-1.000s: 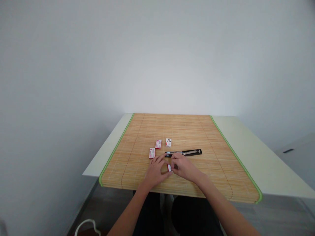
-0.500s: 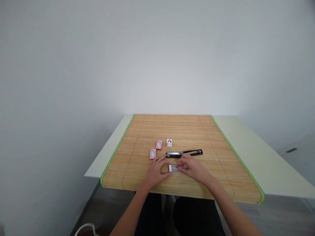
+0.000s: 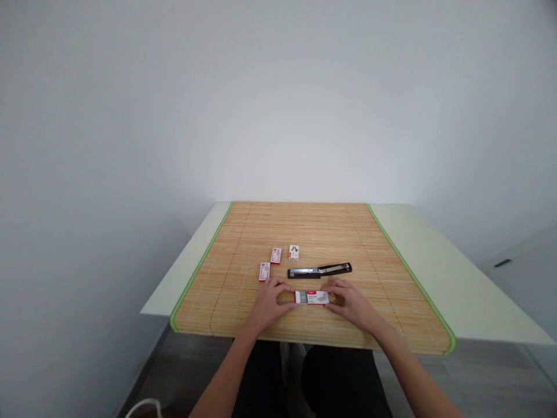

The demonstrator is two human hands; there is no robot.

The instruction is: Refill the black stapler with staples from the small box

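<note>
My left hand (image 3: 270, 302) and my right hand (image 3: 350, 301) pinch the two ends of a small red-and-white staple box (image 3: 311, 298) near the front of the bamboo mat (image 3: 313, 232). The box's inner tray is slid out to the right, so it looks long. Just behind the box lies an opened black stapler (image 3: 319, 270), stretched out flat. Left of it are two small red-and-white boxes (image 3: 275, 255) (image 3: 264, 271), and a third small white box (image 3: 294, 252) sits behind the stapler.
The mat has green edging and covers a pale table (image 3: 435, 261) that stands against a plain white wall. A white cable (image 3: 139, 405) lies on the floor at the lower left.
The box was closed and hidden between my hands. My right hand has moved right, pulling the inner tray out, while my left hand has kept hold of the sleeve.
</note>
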